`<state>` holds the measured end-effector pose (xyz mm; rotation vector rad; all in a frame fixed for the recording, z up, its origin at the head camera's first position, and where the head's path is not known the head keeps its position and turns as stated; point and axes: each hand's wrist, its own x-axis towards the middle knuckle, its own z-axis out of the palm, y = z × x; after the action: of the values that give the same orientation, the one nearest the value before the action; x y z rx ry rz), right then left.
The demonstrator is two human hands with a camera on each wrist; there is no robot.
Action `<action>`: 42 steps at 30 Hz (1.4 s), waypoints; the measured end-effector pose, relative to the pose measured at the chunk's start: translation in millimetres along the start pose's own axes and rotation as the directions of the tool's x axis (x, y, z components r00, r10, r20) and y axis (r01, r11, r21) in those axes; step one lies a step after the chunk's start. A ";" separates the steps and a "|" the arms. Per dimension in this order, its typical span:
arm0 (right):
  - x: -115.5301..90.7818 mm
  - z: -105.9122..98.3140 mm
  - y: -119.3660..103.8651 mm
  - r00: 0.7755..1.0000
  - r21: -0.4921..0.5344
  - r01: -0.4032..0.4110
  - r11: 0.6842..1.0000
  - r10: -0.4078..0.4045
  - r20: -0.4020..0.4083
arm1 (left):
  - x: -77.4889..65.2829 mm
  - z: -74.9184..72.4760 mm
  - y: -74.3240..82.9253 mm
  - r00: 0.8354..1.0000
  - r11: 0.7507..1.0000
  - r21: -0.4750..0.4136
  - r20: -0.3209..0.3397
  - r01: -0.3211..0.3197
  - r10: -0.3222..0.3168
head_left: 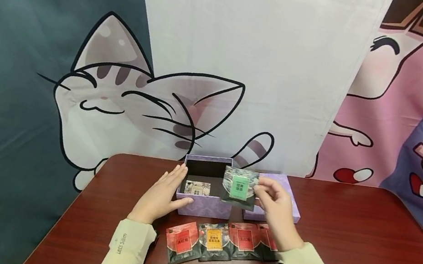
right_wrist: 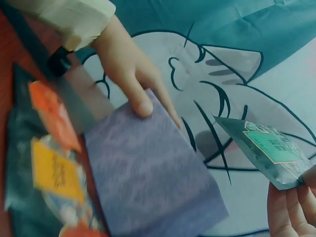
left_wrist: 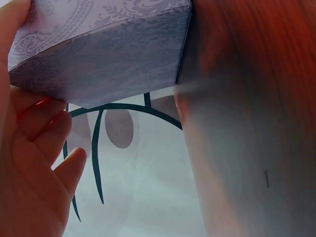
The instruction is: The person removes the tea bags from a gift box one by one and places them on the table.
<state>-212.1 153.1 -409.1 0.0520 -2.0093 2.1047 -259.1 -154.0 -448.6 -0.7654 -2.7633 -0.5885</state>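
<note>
My right hand pinches a tea sachet with a green label by its right edge. It hangs in front of the right part of an open purple patterned box. With fairly straight fingers, my left hand rests against the box's left side, its thumb on the front wall. Inside the box lies a pale patterned packet. In the right wrist view the held sachet is tilted, its label showing, and the left thumb touches the box. The left wrist view shows the box beside the left fingers.
Nearer on the brown table lie several sachets in a row: a red-labelled one, a yellow-labelled one and more red ones. The purple lid lies right of the box. A cartoon cloth hangs behind.
</note>
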 end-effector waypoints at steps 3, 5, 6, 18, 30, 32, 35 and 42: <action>-5.5 -22.5 1.5 1.000 -0.002 -0.003 1.000 0.003 0.016 | 0.8 -0.4 0.2 1.000 1.000 0.000 -0.002 0.004 -0.004; -9.1 -37.7 3.5 0.999 0.041 0.005 0.999 -0.006 0.034 | 1.6 -1.0 0.6 1.000 1.000 -0.003 -0.001 0.005 -0.005; -10.8 -45.5 4.7 0.999 0.064 0.014 0.998 -0.017 0.047 | 1.9 -1.4 1.0 1.000 1.000 -0.004 0.000 0.004 -0.004; -27.8 -144.1 31.2 0.977 0.112 -0.093 0.989 0.070 0.200 | 5.0 -5.8 0.6 1.000 1.000 0.012 0.027 0.007 -0.007; -25.8 -181.7 53.3 0.971 0.121 -0.154 0.981 0.128 0.204 | 1.6 -2.0 2.3 0.999 0.999 -0.006 0.025 0.036 -0.036; -25.0 -186.1 56.3 0.970 0.096 -0.176 0.980 0.156 0.188 | 0.6 -0.8 2.9 0.999 0.999 -0.007 0.022 0.040 -0.039; -23.8 -191.6 59.4 0.968 0.059 -0.203 0.978 0.191 0.163 | 0.1 0.2 3.2 0.999 1.000 -0.005 0.008 0.031 -0.031; -23.7 -200.0 63.6 0.962 -0.054 -0.240 0.969 0.245 0.120 | -0.7 0.5 2.1 1.000 1.000 -0.015 0.009 0.022 -0.022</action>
<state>-174.7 345.6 -487.6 -0.0742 -2.2307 2.2578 -257.4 -152.4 -448.6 -0.7432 -2.7824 -0.6126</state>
